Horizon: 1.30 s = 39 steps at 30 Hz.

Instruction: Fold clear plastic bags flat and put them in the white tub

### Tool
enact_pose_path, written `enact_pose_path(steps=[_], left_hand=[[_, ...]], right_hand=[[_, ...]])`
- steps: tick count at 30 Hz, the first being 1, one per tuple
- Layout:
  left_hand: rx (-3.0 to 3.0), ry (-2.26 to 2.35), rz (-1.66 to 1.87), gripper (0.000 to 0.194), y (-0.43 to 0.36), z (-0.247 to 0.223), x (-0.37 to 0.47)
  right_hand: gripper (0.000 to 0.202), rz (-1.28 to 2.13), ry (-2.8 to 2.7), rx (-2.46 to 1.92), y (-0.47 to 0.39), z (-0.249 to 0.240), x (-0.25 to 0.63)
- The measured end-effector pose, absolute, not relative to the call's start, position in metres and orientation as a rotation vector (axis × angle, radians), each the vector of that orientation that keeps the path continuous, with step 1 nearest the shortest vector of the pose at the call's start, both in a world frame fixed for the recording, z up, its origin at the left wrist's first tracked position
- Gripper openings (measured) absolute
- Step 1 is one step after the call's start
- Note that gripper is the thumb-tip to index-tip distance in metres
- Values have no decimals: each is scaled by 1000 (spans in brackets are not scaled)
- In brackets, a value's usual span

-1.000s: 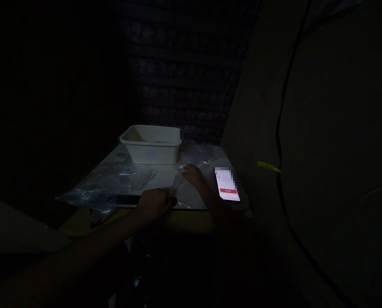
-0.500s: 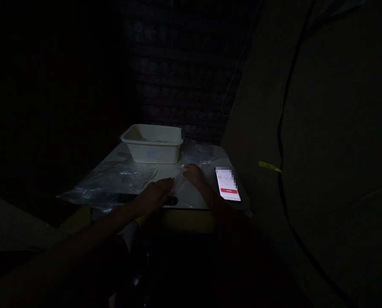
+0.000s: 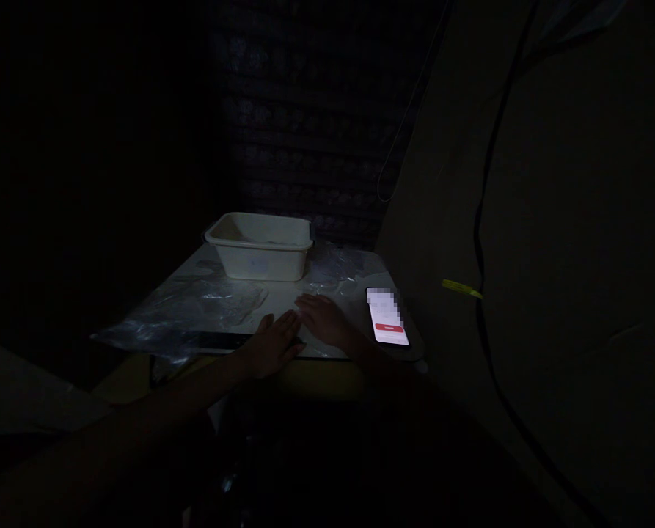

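- At the near side of the table (image 3: 283, 293), the left hand (image 3: 272, 345) is with its palm low. Its fingers are stretched forward and a little spread, the thumb side more apart; they are not curled into a fist.
- Just right of it is the right hand (image 3: 324, 319), its fingers extended to the left, almost flat and close together. The fingertips of the two hands nearly meet; if they touch, I cannot tell. It is too dark to see whether thin film is under the fingers.
- A dark strip (image 3: 217, 341) lies along the near edge, left of the left hand, partly under clear plastic.
- To the right of the right hand, the phone (image 3: 389, 319) lies with its screen lit, showing a red button.
- On the left side, the crumpled clear plastic (image 3: 195, 304) spreads over the table and hangs past the near left edge.
- Farther, the pale tub (image 3: 261, 260) stands upright and open. Something low and pale shows inside, but I cannot tell what.
- More clear film (image 3: 338, 264) lies right of the tub, at the far side.
- On the right, a yellow tag (image 3: 462, 288) is on a dark cable (image 3: 478, 220).
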<state>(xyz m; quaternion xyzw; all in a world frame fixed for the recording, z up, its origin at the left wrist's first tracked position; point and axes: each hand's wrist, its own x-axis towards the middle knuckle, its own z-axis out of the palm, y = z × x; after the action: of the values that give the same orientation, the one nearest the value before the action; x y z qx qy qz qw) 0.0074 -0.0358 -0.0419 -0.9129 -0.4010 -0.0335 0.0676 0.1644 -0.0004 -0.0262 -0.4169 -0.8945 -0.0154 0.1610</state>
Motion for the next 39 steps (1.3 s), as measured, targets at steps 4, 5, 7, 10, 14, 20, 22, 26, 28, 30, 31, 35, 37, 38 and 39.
enact_pose_path(steps=[4,5,7,10,14,20,22,26,28,30,31,35,37,38,39], left_hand=[[-2679,-1278,-125,52,-43,-39,12],[-2647,-1308,-131,52,-46,-39,13],[-2604,-1330,-130,54,-53,-39,17],[-2630,-1245,-87,56,-63,-41,19],[-2689,-1127,-40,58,-73,-41,18],[-2744,-1132,-21,56,-75,-32,16],[-2753,-1135,-42,57,-72,-31,15],[-2829,-1079,17,59,-69,-33,13],[-2847,-1090,62,60,-71,-33,12],[-2848,-1111,86,60,-75,-32,11],[-2849,-1113,95,60,-77,-31,10],[-2844,-1104,102,58,-80,-29,9],[-2819,-1117,58,58,-78,-30,9],[-2804,-1130,34,58,-77,-30,9],[-2791,-1147,22,58,-76,-31,9]], right_hand=[[45,-77,-2706,-1168,-11,-34,166],[46,-71,-2728,-1186,-11,-36,168],[48,-48,-2756,-1218,-9,-38,169],[51,-6,-2773,-1230,-6,-38,170],[50,14,-2762,-1234,-4,-34,171],[44,-75,-2635,-1329,2,-30,188],[43,-90,-2639,-1324,0,-31,191],[44,-93,-2710,-1265,-7,-36,189],[45,-100,-2723,-1262,-7,-38,188],[45,-107,-2712,-1300,-3,-39,189],[45,-108,-2701,-1329,-1,-39,191],[45,-117,-2640,-1430,5,-37,197],[45,-133,-2648,-1394,4,-36,195],[46,-141,-2665,-1353,2,-36,193],[46,-146,-2686,-1308,-1,-36,190]])
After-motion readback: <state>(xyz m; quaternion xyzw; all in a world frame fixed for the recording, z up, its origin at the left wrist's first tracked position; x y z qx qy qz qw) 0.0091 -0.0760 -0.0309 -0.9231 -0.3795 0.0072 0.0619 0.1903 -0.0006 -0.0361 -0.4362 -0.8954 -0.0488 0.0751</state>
